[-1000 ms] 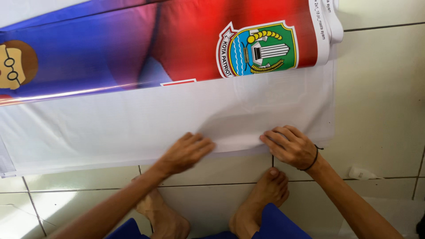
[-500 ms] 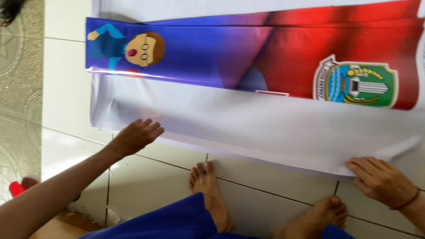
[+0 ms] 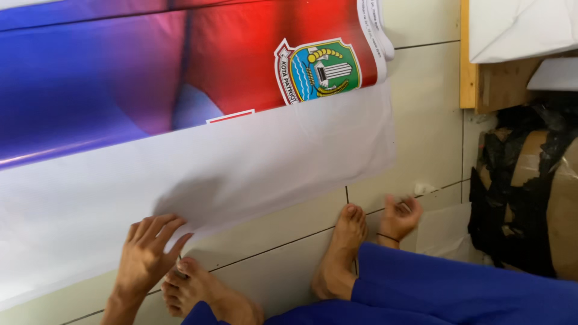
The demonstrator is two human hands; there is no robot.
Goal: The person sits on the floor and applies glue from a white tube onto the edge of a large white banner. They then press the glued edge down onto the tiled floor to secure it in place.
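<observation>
A large printed banner [image 3: 180,90] lies across the tiled floor, its upper part blue and red with a crest emblem [image 3: 319,69], its near part plain white [image 3: 253,162]. My left hand [image 3: 147,253] presses flat on the white near edge, fingers spread. My right hand [image 3: 398,218] rests off the banner on the tile beside my right foot [image 3: 343,253], palm up, fingers loosely curled, holding nothing; a dark band circles its wrist. My left foot [image 3: 198,292] sits just under the left hand.
A wooden frame edge [image 3: 468,54] with white sheets [image 3: 518,27] stands at the upper right. Below it sits a brown bundle wrapped in black plastic [image 3: 530,198]. A small white scrap [image 3: 424,188] lies on the tile near my right hand. Blue trouser legs [image 3: 457,289] fill the bottom right.
The view has swung right, to the banner's emblem end. My right hand has come off the banner edge and now lies palm up on the tile. My left hand still presses the white edge.
</observation>
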